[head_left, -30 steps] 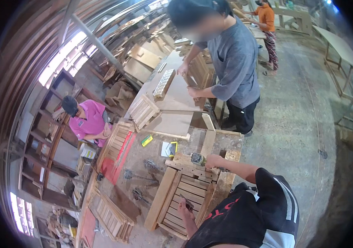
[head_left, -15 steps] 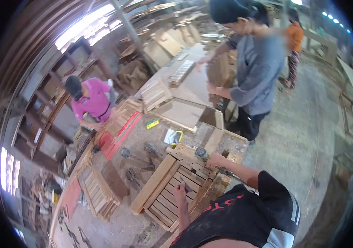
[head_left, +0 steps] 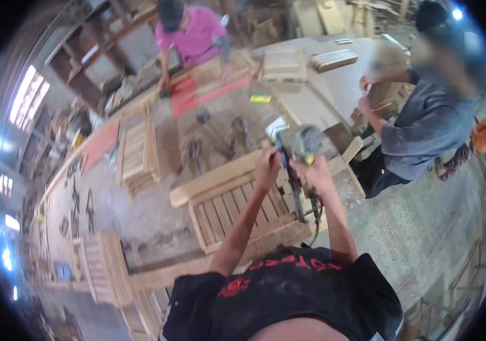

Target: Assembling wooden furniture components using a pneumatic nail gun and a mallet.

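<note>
Left hand and right hand both up at the far edge of the slatted wooden panel, fingers curled around the power tool between them; left hand grips its near-left side, right hand wraps the body from the right. Tool is grey-green with a black cord or hose hanging toward 6 o'clock over the panel's right end; blurred, so exact type unclear. Panel lies flat on the counter, just ahead of the person's torso, thick rail along its 11 o'clock edge. Stack of slats at 9 o'clock of the panel, well apart. Another slatted frame at 8 o'clock. Small hand tools scattered at 12 o'clock. Red mat further out at 12, where a person in pink leans over the counter. Person in a grey shirt stands at 2 o'clock beside the counter's end.
</note>
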### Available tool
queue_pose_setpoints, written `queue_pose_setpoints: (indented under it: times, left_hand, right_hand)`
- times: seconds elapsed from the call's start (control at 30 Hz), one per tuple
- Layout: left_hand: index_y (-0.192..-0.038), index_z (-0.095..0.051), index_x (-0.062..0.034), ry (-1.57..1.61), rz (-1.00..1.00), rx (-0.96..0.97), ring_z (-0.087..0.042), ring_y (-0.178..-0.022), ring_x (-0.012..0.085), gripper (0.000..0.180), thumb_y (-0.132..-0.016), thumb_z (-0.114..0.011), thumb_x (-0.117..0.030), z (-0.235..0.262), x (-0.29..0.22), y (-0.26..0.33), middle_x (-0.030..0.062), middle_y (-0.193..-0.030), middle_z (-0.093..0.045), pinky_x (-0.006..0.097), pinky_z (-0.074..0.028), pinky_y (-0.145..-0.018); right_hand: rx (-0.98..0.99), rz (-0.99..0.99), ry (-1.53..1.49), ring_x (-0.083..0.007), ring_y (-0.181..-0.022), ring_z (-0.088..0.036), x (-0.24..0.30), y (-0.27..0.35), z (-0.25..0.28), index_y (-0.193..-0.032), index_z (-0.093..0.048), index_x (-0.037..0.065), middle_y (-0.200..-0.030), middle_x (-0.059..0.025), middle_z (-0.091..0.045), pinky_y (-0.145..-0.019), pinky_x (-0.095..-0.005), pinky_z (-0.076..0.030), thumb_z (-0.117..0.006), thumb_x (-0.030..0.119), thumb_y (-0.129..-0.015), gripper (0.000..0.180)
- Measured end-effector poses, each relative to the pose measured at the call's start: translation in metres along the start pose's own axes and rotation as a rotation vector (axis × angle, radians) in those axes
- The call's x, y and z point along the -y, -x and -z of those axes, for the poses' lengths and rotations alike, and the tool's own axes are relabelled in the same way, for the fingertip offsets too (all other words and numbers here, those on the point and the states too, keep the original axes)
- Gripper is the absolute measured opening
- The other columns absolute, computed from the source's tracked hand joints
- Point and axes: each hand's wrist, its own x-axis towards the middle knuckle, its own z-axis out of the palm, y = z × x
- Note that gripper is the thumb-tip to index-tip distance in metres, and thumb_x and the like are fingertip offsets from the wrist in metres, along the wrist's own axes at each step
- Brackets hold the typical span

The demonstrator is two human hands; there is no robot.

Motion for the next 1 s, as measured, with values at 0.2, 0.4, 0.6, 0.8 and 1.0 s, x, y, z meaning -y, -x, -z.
queue_pose_setpoints:
  times: [0.2, 0.4, 0.6, 0.8, 1.0]
  left_hand:
    - [-0.086, -0.051, -0.0020, -0.276, -0.070, -0.019, -0.057, -0.066, 0.0331, 0.012, -0.087, -0.062, -0.009, 0.026, -0.033, -0.021, 0.0158, -0.073, -0.055, 0.040, -0.045, -0.060]
    - [-0.090, -0.057, -0.0009, -0.362, -0.040, 0.092, -0.057, -0.068, 0.0321, 0.019, -0.088, -0.066, -0.017, 0.043, -0.002, -0.006, 0.0173, -0.074, -0.058, 0.038, -0.046, -0.065]
    - [-0.089, -0.062, -0.0014, 0.055, 0.726, -0.030, -0.064, -0.074, 0.0215, 0.036, -0.096, -0.058, -0.036, 0.015, 0.046, 0.031, 0.0092, -0.075, -0.064, 0.033, -0.051, -0.069]
    - [-0.094, -0.066, 0.0021, -0.292, 0.812, 0.326, -0.067, -0.091, 0.0373, 0.070, -0.097, -0.032, -0.059, 0.001, 0.087, 0.045, 0.0236, -0.086, -0.067, 0.046, -0.050, -0.079]
    - [-0.116, -0.057, -0.0025, -0.576, 0.196, 0.781, -0.062, -0.095, 0.0385, 0.047, -0.102, -0.033, -0.040, 0.092, 0.003, 0.115, 0.0197, -0.105, -0.064, 0.041, -0.048, -0.084]
  right_hand:
    - [-0.016, -0.173, -0.526, -0.0126, -0.042, -0.045, 0.011, -0.012, -0.021, -0.100, -0.060, 0.005, -0.056, -0.0010, -0.049, -0.039, -0.0302, -0.035, -0.069, 0.010, -0.083, 0.020]
    - [0.064, -0.420, -0.664, -0.0160, -0.044, -0.043, -0.030, -0.021, -0.030, -0.110, -0.062, 0.006, -0.057, -0.0016, -0.044, -0.044, -0.0305, -0.035, -0.064, 0.018, -0.086, 0.028]
    - [0.091, -0.587, -0.773, -0.0159, -0.048, -0.044, -0.075, -0.020, -0.032, -0.108, -0.059, 0.009, -0.058, 0.0008, -0.042, -0.051, -0.0320, -0.039, -0.060, 0.024, -0.090, 0.024]
    - [0.086, -0.657, -0.765, -0.0151, -0.047, -0.044, -0.120, -0.010, -0.021, -0.116, -0.059, 0.010, -0.058, 0.0015, -0.042, -0.052, -0.0334, -0.041, -0.058, 0.027, -0.092, 0.029]
    - [-0.060, -0.556, -0.874, -0.0139, -0.046, -0.036, -0.143, -0.010, 0.019, -0.113, -0.059, 0.010, -0.058, 0.0027, -0.038, -0.049, -0.0313, -0.034, -0.059, 0.027, -0.091, 0.027]
